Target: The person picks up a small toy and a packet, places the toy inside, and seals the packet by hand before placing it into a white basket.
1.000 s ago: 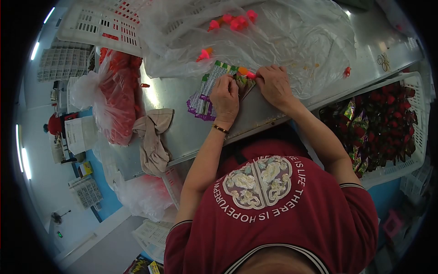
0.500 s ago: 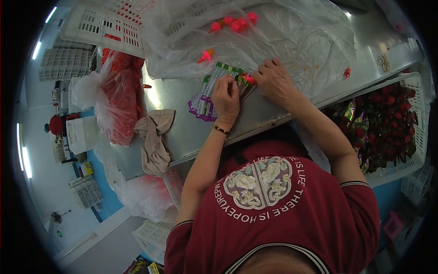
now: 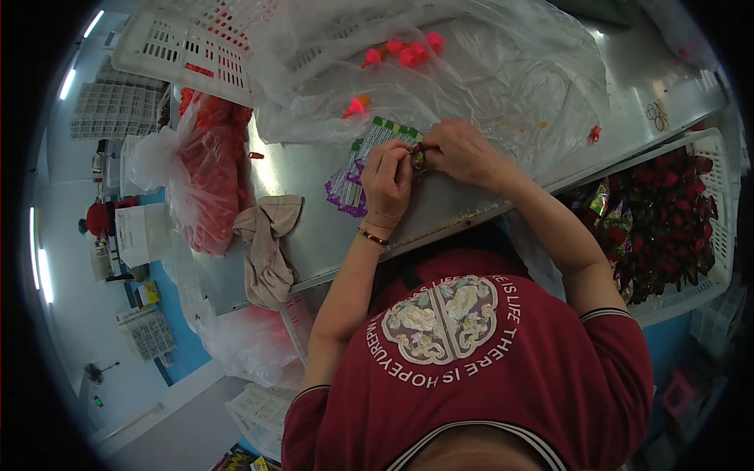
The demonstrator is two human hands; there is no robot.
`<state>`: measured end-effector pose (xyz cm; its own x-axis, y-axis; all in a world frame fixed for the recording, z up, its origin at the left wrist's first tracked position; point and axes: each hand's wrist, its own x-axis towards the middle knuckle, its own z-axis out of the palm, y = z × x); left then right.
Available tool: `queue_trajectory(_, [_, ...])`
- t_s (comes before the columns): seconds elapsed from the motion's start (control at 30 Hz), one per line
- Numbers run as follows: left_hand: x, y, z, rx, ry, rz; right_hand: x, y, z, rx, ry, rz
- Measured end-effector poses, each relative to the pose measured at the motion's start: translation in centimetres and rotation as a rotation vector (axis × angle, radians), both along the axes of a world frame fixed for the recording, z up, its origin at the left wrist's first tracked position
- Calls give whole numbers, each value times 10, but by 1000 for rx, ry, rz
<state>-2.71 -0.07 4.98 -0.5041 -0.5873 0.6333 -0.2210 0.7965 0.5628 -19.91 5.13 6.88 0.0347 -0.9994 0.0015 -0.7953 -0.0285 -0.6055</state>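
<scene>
My left hand (image 3: 385, 182) is closed in a pinch over a fanned pile of printed green and purple packets (image 3: 343, 192) on the metal table. My right hand (image 3: 465, 154) meets it from the right, its fingers also pinched. Between the fingertips is a small glossy packet (image 3: 419, 160), mostly hidden by the fingers. Just beyond the hands, pink-and-orange plastic pieces (image 3: 410, 54) lie on a clear plastic sheet (image 3: 487, 78). One more pink piece (image 3: 356, 106) rests closer to the packets.
A beige cloth (image 3: 269, 243) hangs over the table edge at left, beside a bag of red pieces (image 3: 206, 177). A white crate (image 3: 726, 169) of dark red items stands at right. Rubber bands (image 3: 657, 115) and a small red piece (image 3: 594, 134) lie on the table.
My right hand has shifted slightly left and closer to my left hand. The pink piece that showed between the fingers is now out of sight.
</scene>
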Motion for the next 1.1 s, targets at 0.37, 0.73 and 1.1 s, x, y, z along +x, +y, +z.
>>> queue_trajectory(0.37, [-12,-4,8,-24,-6,12,8,-8,-40,-377,-460,-169])
queue_trajectory(0.73, [-5,-9,22,305,119,-20,4,-7,-2,-431,-280,46])
queue_trajectory(1.1, [17,-12,28,1637,350,-604,-2,4,38,-409,-235,231])
